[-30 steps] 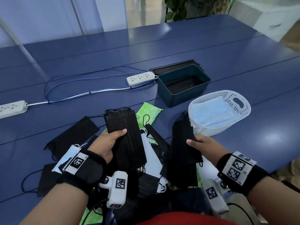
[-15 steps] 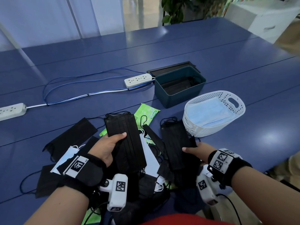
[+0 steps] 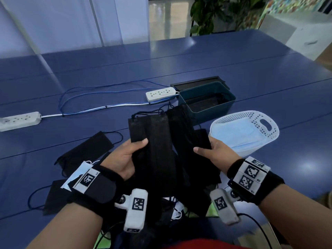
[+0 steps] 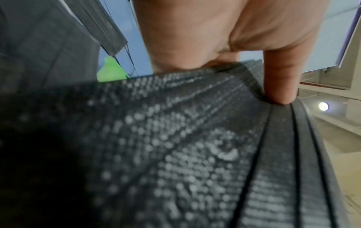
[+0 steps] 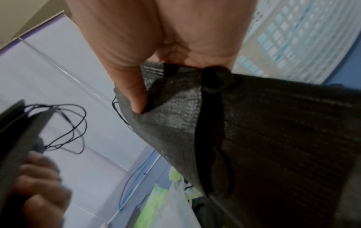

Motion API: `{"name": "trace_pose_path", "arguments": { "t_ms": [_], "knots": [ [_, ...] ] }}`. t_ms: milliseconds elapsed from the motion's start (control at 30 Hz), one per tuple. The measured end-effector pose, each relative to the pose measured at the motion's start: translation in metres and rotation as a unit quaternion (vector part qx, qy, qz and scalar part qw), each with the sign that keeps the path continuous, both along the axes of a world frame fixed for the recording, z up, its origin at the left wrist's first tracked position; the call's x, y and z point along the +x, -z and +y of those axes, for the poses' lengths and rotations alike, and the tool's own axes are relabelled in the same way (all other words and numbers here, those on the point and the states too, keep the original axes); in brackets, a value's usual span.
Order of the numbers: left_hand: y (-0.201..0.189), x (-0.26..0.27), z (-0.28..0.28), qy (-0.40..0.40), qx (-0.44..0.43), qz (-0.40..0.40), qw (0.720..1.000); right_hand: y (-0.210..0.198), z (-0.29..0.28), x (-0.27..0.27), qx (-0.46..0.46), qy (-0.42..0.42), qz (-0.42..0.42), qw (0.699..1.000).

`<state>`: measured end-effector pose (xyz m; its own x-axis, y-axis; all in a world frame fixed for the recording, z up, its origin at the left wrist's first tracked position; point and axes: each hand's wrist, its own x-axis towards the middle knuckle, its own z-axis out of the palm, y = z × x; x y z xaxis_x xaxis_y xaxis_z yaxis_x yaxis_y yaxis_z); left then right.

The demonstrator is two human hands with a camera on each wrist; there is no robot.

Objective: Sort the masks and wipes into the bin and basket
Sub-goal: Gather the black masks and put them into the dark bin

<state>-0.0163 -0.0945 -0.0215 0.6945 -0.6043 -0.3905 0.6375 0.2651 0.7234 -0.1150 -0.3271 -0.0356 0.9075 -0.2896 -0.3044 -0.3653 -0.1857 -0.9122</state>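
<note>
My left hand (image 3: 129, 155) grips a stack of black masks (image 3: 152, 146) with the thumb on top, raised over the pile. Close beside it, my right hand (image 3: 210, 151) pinches another black mask (image 3: 186, 135) (image 5: 263, 123); the thumb (image 5: 134, 92) presses its edge. In the left wrist view the black masks (image 4: 195, 146) fill the frame under my thumb (image 4: 281, 80). The dark teal bin (image 3: 206, 103) holds black masks. The white basket (image 3: 269, 130) holds light blue masks (image 3: 235, 135). Green wipe packs (image 5: 162, 199) (image 4: 111, 71) lie under the pile.
More black masks (image 3: 86, 150) lie on the blue table (image 3: 89, 74) at the left, and a white mask (image 3: 79, 173) peeks out by my left wrist. Two white power strips (image 3: 160, 93) (image 3: 19, 120) with blue cables sit behind. A black lid (image 3: 195, 82) lies behind the bin.
Both hands have risen and come together; the right hand has lifted a black mask off the pile and brought it next to the left hand's stack.
</note>
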Motion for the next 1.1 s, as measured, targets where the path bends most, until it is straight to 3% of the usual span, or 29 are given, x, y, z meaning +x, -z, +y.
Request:
{"name": "trace_pose_path", "arguments": {
  "t_ms": [200,433,767,867,1100],
  "knots": [
    [0.002,-0.005,-0.029,0.002,0.033,-0.006,0.999,-0.004,0.019,0.005,0.143,-0.039,-0.044,0.988],
    [0.003,-0.001,-0.035,-0.01,0.001,-0.02,1.0,-0.004,0.01,0.002,0.116,-0.039,-0.005,0.992],
    [0.013,0.005,-0.038,-0.08,0.048,-0.043,0.995,0.009,0.011,-0.002,0.076,-0.029,0.066,0.994],
    [0.017,0.007,-0.029,-0.052,0.071,-0.049,0.995,0.011,0.009,-0.001,0.085,0.003,0.067,0.994],
    [0.014,0.007,-0.021,0.044,0.008,-0.049,0.998,0.009,0.0,0.005,0.133,0.087,0.021,0.987]
  ]
}}
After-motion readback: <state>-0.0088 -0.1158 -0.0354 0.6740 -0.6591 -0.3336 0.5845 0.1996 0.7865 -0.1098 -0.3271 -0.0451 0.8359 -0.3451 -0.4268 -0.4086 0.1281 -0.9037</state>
